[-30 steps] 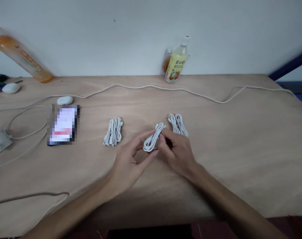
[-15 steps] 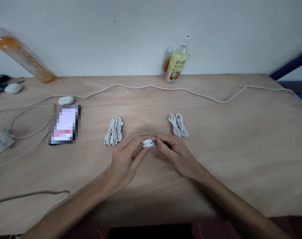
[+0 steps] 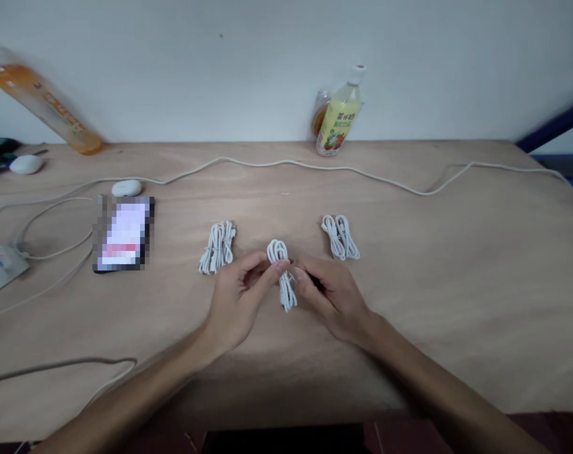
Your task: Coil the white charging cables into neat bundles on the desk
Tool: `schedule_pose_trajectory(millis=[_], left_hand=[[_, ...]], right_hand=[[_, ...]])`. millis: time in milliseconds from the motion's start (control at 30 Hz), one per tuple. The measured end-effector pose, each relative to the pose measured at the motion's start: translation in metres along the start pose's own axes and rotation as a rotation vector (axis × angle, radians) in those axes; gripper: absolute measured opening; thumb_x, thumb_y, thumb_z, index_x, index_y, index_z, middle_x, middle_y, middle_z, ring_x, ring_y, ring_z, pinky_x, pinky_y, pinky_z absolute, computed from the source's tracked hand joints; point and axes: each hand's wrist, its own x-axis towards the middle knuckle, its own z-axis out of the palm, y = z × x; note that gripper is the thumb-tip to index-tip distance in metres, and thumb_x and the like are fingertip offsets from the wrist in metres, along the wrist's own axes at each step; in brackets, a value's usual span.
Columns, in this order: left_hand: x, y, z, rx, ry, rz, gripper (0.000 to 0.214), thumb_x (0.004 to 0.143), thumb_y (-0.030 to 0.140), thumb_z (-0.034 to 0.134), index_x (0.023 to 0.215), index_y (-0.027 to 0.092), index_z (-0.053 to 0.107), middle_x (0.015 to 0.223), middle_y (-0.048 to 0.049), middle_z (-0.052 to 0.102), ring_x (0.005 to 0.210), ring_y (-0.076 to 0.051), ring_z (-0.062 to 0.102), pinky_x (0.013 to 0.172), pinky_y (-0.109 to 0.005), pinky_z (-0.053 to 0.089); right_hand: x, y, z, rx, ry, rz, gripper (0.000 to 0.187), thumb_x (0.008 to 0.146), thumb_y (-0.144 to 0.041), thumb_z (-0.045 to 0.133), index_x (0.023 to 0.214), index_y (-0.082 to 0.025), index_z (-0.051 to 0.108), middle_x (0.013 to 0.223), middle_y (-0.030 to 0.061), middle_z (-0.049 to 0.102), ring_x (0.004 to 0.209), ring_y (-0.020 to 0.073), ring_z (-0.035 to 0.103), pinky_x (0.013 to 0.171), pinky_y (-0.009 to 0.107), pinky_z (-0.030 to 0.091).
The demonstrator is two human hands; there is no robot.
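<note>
- Held cable bundle [image 3: 287, 291] had turned since the earlier frame: previously end-on between the fingers, now lengthwise, loops at far end, other end toward the person.
- Left hand [image 3: 236, 293] grasped that bundle, thumb across the front; bundle sat between both hands, above the table.
- Right hand [image 3: 336, 287] had fingertips drawn together at the bundle's side; could not tell if they gripped it.
- Wooden table [image 3: 456, 284]: light brown, faint grain, shadow under the hands.
- White cables [image 3: 218, 247] lay tied, just beyond the left hand; more tied cables [image 3: 340, 238] lay beyond the right hand.
- Long white cord [image 3: 286, 163] wavered across the back of the table.
- Phone [image 3: 125, 233] lay at left, pixelated, lit screen; small white case [image 3: 126, 188] just behind it.
- Yellow-labelled bottle [image 3: 339, 116] stood by the pale wall [image 3: 173, 75]; orange bottle [image 3: 47, 110] at far left.
- Dark blue bar [image 3: 555, 123] slanted past the far right corner.
- Dark red floor [image 3: 409, 435] showed below the near edge.
</note>
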Motion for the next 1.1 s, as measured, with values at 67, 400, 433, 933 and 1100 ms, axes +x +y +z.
schedule_pose_trajectory(millis=[67,400,433,933,1100], left_hand=[[0.002,0.002,0.0,-0.073,-0.034,-0.044,0.028,0.097,0.039,0.075,0.077,0.02,0.076,0.07,0.0004,0.066,0.071,-0.016,0.061,0.065,-0.027,0.048],[0.001,0.001,-0.001,-0.553,-0.165,-0.339,0.052,0.092,0.045,0.088,0.137,0.021,0.08,0.08,0.0,0.073,0.07,-0.012,0.064,0.067,-0.024,0.054],[0.0,0.002,-0.001,-0.591,-0.176,-0.372,0.055,0.091,0.044,0.089,0.141,0.022,0.078,0.079,0.0004,0.073,0.067,-0.012,0.064,0.066,-0.023,0.054],[-0.001,-0.004,-0.005,-0.427,-0.306,-0.225,0.043,0.097,0.025,0.078,0.14,0.025,0.08,0.1,-0.0058,0.084,0.089,-0.02,0.076,0.087,-0.033,0.061],[-0.004,-0.008,-0.005,-0.173,-0.252,-0.075,0.043,0.094,0.025,0.081,0.137,0.025,0.082,0.09,-0.0035,0.079,0.082,-0.019,0.071,0.08,-0.032,0.06]], right_hand=[[-0.001,0.001,0.0,-0.068,0.022,-0.068,0.03,0.11,-0.02,0.049,0.08,-0.024,0.046,0.069,-0.005,0.048,0.06,0.0128,0.042,0.059,0.029,0.034],[-0.004,0.006,0.002,-0.313,0.097,-0.288,0.03,0.111,-0.014,0.047,0.083,-0.025,0.047,0.073,-0.004,0.057,0.059,0.0135,0.043,0.057,0.03,0.036],[-0.005,0.006,0.002,-0.352,0.109,-0.319,0.03,0.111,-0.013,0.047,0.084,-0.025,0.048,0.073,-0.0036,0.058,0.059,0.0138,0.045,0.058,0.03,0.037],[-0.003,-0.002,0.001,-0.16,0.186,-0.111,0.033,0.108,-0.012,0.046,0.078,-0.024,0.051,0.067,-0.0044,0.054,0.056,0.0127,0.044,0.058,0.029,0.036],[0.001,-0.004,0.001,-0.008,0.163,0.045,0.033,0.109,-0.021,0.049,0.076,-0.023,0.054,0.067,-0.0034,0.055,0.059,0.0133,0.045,0.059,0.029,0.036]])
